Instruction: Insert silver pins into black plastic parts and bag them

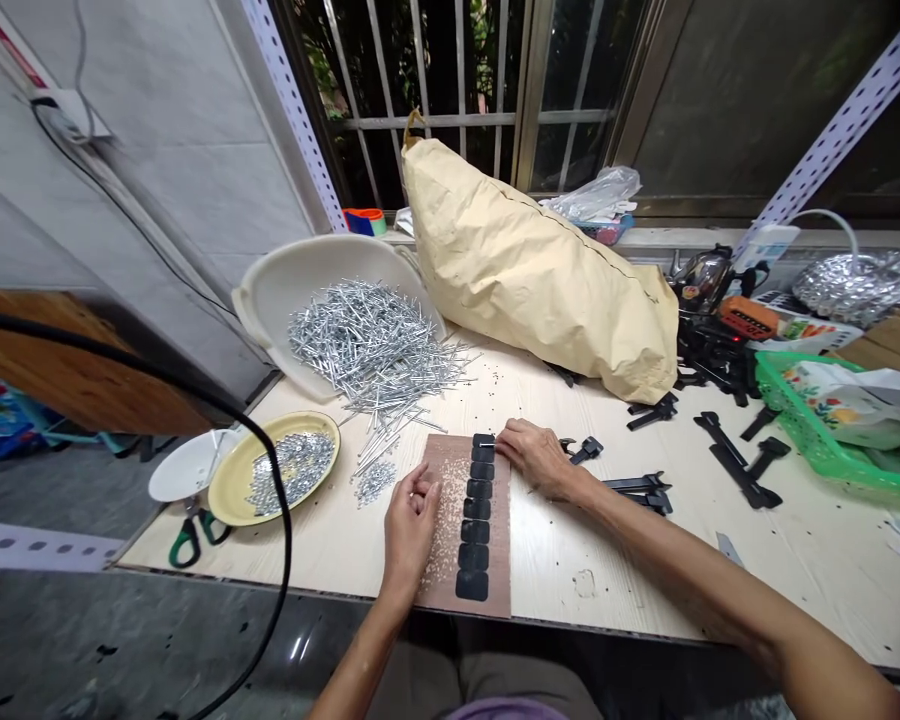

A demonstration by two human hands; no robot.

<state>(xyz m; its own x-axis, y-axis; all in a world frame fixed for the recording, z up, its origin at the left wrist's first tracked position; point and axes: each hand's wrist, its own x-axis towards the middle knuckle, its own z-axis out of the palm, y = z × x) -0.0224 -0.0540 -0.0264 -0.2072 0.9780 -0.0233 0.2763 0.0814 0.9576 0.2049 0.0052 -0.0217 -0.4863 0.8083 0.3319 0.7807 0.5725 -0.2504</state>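
Lower centre of frame: row of black pieces (476, 530) lies on a brown board (499, 580), flat on the table (547, 590). Right hand (534, 455) at the row's top end, fingers narrowed, seemingly pinching a thin metal pin (487, 444) over the uppermost piece. Left hand (411, 520) over the board's left edge, fingers curled in; can't tell if anything is inside. Containers: whitish basin (259, 295), left of centre, tipped toward the table, heaped with metal pins (367, 330) that spill out over its front edge. Yellow plate (225, 500), lower left, holds a spread of small metal parts (292, 470); a small pile of similar bits (376, 482) sits on the table, right of it. White dish (172, 478) partly under the yellow plate, contents too small to tell. Green basket (802, 440), right edge, has a patterned white bag (840, 405) in it. Large beige sack (532, 270), upper centre, lies on its side, contents hidden. Green-handled scissors (185, 545) just below the yellow plate.
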